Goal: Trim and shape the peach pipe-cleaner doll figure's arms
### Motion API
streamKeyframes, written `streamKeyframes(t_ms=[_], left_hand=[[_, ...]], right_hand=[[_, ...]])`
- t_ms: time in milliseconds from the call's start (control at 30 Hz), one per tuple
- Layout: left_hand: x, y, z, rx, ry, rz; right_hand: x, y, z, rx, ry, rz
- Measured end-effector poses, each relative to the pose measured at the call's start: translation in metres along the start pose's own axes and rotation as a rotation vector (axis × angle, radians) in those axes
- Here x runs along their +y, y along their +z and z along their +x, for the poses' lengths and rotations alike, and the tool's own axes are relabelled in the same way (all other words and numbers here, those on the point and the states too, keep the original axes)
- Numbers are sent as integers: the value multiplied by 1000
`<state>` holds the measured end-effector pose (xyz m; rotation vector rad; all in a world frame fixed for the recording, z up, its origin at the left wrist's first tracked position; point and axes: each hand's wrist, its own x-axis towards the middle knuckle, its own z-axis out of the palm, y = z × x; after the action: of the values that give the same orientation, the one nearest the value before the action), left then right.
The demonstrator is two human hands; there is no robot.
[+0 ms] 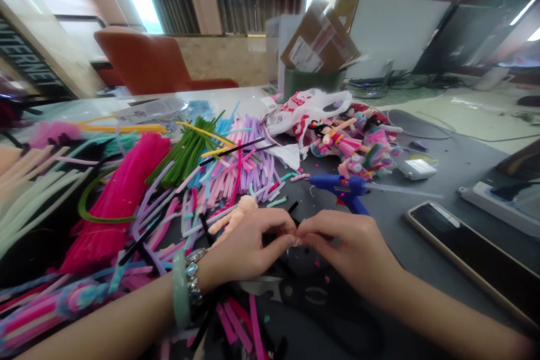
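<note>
My left hand (248,247) and my right hand (343,242) meet fingertip to fingertip low in the middle of the view, both pinched on a tiny piece I cannot make out. A peach chenille figure (234,215) lies just behind my left hand. A blue glue gun (343,190) rests on the grey table (426,270) right behind my right hand. Dark scissors (295,292) lie under my wrists. A green bangle and a jewelled bracelet sit on my left wrist.
Bundles of pipe cleaners fill the left side: pink (122,191), green (185,152), lilac (248,146), pale ones (29,191). Finished dolls (350,143) lie by a plastic bag (307,109). A phone (472,253) lies right. A cardboard box (318,39) and orange chair (147,62) stand behind.
</note>
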<state>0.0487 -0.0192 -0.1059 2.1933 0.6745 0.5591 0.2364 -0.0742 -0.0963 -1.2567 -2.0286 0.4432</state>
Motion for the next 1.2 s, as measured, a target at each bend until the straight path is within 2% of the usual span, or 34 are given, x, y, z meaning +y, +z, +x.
streamKeyframes(t_ms=[767, 1033, 1200], left_hand=[[-2, 0, 0, 3, 37, 5], [-3, 0, 0, 23, 17, 8], [-5, 1, 0, 52, 52, -4]], right_hand=[[2, 2, 0, 43, -70, -7], [2, 1, -1, 42, -64, -27], [1, 1, -2, 56, -80, -48]])
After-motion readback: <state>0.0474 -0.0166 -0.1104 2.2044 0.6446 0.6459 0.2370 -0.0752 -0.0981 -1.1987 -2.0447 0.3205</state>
